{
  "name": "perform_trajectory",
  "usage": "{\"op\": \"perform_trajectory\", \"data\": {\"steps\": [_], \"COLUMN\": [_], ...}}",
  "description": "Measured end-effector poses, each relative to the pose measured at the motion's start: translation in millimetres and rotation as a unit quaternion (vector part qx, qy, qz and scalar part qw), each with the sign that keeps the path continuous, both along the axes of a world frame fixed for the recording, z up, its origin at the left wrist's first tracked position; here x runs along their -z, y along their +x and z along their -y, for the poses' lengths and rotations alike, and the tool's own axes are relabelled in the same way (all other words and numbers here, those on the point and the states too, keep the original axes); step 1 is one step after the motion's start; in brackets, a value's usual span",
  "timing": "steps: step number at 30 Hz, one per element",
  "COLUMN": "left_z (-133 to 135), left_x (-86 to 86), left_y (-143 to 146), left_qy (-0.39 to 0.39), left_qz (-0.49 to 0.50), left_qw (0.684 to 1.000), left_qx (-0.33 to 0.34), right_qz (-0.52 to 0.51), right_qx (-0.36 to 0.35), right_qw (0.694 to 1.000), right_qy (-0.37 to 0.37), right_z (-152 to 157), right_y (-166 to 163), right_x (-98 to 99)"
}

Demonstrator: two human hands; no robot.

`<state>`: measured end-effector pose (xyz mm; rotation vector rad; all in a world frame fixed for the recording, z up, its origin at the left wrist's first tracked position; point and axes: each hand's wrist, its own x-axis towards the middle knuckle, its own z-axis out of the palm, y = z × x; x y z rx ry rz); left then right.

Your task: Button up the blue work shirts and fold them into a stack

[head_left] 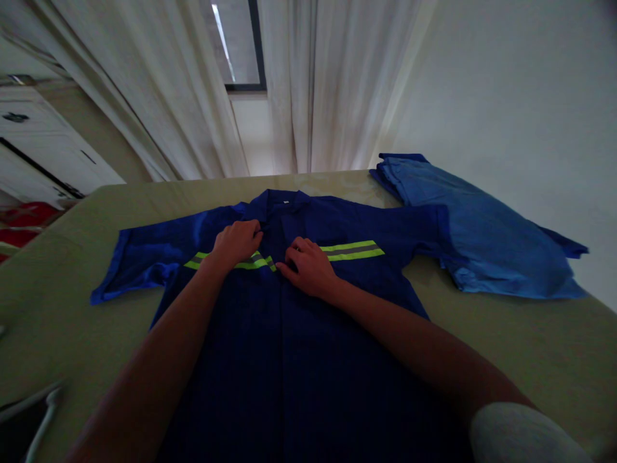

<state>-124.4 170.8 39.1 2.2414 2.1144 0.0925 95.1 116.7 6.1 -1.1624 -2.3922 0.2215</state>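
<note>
A dark blue short-sleeved work shirt (279, 334) lies front side up, its collar at the far end and its sleeves spread to both sides. Yellow-green reflective strips with a grey middle cross its chest. My left hand (238, 243) is closed at the front edge just below the collar, fingers curled on the cloth. To the right, my right hand (310, 265) bends its fingers around the front opening at chest height, thumb toward the left strip's end. The cloth between the fingers of both hands is mostly hidden.
A folded lighter blue garment (491, 225) lies at the right, partly under the shirt's right-hand sleeve. The greenish table (62, 276) borders pale curtains (337, 83) and a white wall. A dark object with a pale frame (33, 418) is at lower left.
</note>
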Motion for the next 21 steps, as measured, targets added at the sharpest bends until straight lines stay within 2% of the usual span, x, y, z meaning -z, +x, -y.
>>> {"op": "perform_trajectory", "data": {"steps": [3, 6, 9, 11, 12, 13, 15, 18, 21], "left_z": [-6.4, -12.2, -14.1, -12.1, -10.2, -8.1, -3.9, -1.3, -3.7], "left_x": [-2.8, -4.0, 3.5, 13.9, 19.8, 25.5, 35.2, 42.9, 44.8], "left_y": [-2.0, 3.0, 14.4, 22.9, 26.7, 29.9, 34.2, 35.0, 32.4], "left_qy": [0.026, 0.043, 0.041, 0.058, 0.072, 0.089, 0.113, 0.115, 0.103], "left_qz": [0.067, 0.203, 0.342, 0.367, 0.355, 0.327, 0.248, 0.178, 0.184], "left_qw": [0.997, 0.978, 0.939, 0.928, 0.932, 0.94, 0.96, 0.972, 0.972], "left_qx": [0.008, 0.012, 0.013, 0.02, 0.029, 0.04, 0.068, 0.099, 0.099], "right_qz": [-0.049, -0.144, -0.325, -0.408, -0.42, -0.415, -0.36, -0.208, -0.06], "right_qx": [0.023, 0.053, 0.108, 0.137, 0.141, 0.134, 0.078, -0.063, -0.146], "right_qw": [0.998, 0.984, 0.928, 0.888, 0.882, 0.887, 0.922, 0.975, 0.987], "right_qy": [-0.044, -0.09, -0.146, -0.164, -0.162, -0.153, -0.117, -0.05, -0.022], "right_z": [-5.5, -16.3, -29.6, -34.8, -35.1, -33.7, -26.7, -12.7, -4.9], "right_y": [2.4, 5.5, 10.0, 13.2, 14.3, 14.9, 13.6, 7.4, 1.8], "right_x": [1.1, 6.0, 13.4, 16.3, 16.4, 15.4, 11.2, 5.0, 3.7]}}
